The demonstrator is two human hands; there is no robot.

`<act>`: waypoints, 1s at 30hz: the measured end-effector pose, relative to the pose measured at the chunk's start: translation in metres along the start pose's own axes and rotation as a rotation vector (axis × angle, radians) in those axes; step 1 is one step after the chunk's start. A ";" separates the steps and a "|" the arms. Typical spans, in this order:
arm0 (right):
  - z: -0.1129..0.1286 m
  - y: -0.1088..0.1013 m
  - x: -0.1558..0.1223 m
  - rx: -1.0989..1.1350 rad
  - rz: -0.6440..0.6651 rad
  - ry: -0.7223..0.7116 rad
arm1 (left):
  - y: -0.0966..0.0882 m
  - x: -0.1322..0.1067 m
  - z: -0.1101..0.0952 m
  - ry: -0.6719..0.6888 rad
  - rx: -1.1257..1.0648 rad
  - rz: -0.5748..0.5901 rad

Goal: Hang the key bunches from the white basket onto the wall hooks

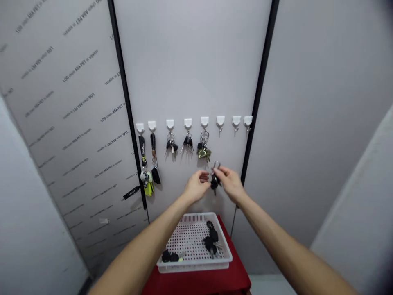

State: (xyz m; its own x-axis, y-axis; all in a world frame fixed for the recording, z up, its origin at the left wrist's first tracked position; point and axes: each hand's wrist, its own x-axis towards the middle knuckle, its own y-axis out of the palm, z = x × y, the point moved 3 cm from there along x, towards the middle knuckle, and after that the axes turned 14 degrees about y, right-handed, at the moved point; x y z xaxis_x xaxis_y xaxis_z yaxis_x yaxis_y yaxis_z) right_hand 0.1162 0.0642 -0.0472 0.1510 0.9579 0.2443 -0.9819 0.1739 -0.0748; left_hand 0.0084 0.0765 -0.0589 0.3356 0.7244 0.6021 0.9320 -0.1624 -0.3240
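My right hand [231, 183] pinches a bunch of keys [215, 181] with dark heads, its metal ring sticking up above the fingertips. Just left of the bunch, my left hand [196, 186] has its fingers loosely curled and apart from the thumb, whose tip is at the keys; whether it touches them I cannot tell. Both hands are in front of the wall panel, below a row of white hooks. Nearest above them, a key bunch with a greenish-gold piece [204, 150] hangs from a hook [204, 121]. A bare hook [220, 121] is right of it.
More keys [170, 144] and dark keys [187, 143] hang further left, beside a black strap [153, 143] and a panda charm [145, 178]. Below, a white perforated basket [194, 265] holds several black keys [211, 241] on a red surface [238, 266]. Black strips [260, 78] edge the panel.
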 end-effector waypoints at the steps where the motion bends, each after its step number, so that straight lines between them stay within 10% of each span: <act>1: 0.015 -0.006 0.010 0.021 -0.038 -0.020 | 0.001 0.008 -0.006 0.029 0.002 0.002; 7: 0.074 -0.019 0.052 0.106 -0.084 -0.111 | 0.005 0.049 -0.049 0.256 0.210 -0.089; 15: 0.068 -0.020 0.068 0.112 -0.102 0.022 | 0.005 0.054 -0.060 0.209 0.379 -0.046; 25: 0.008 -0.043 0.012 -0.341 -0.572 -0.259 | 0.013 -0.029 0.027 -0.058 0.168 -0.029; 30: -0.074 -0.016 -0.046 -0.824 -0.034 -0.203 | 0.028 -0.095 0.079 -0.265 0.220 0.135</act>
State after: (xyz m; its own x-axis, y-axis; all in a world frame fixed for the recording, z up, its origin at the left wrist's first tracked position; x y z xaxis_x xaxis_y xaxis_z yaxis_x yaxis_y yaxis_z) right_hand 0.1331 0.0340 -0.1284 0.0787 0.9032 0.4220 -0.5683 0.3884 -0.7254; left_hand -0.0087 0.0561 -0.1830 0.3792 0.8593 0.3432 0.8205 -0.1409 -0.5540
